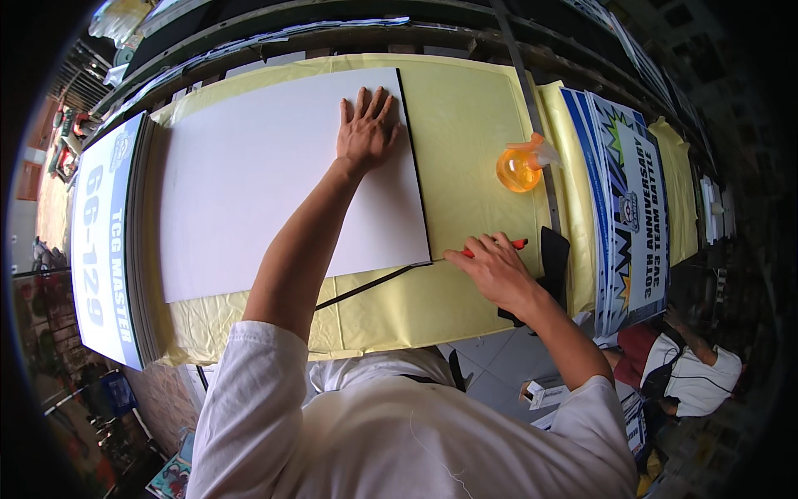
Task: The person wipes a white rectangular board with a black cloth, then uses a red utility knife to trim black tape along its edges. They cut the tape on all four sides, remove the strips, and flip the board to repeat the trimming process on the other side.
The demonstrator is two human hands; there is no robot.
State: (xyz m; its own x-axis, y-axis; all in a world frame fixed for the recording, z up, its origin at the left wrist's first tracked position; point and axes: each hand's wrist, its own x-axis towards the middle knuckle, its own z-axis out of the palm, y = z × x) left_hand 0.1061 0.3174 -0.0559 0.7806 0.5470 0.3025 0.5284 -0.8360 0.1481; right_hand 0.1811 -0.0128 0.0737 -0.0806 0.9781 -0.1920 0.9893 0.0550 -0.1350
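Observation:
A large white board lies on the yellow sheet covering the table, with a thin black edging along its right side. My left hand is spread flat on the board near its upper right corner, fingers apart. My right hand is closed around a red cutter knife, just right of the board's near right corner. Its blade is hidden by my fingers. From that corner a narrow black strip trails left and toward me over the yellow sheet.
An orange spray bottle stands right of the board, beside a long metal bar. Stacked printed boards lie at left and right. A black cloth-like piece hangs near the table's front edge. Another person is at lower right.

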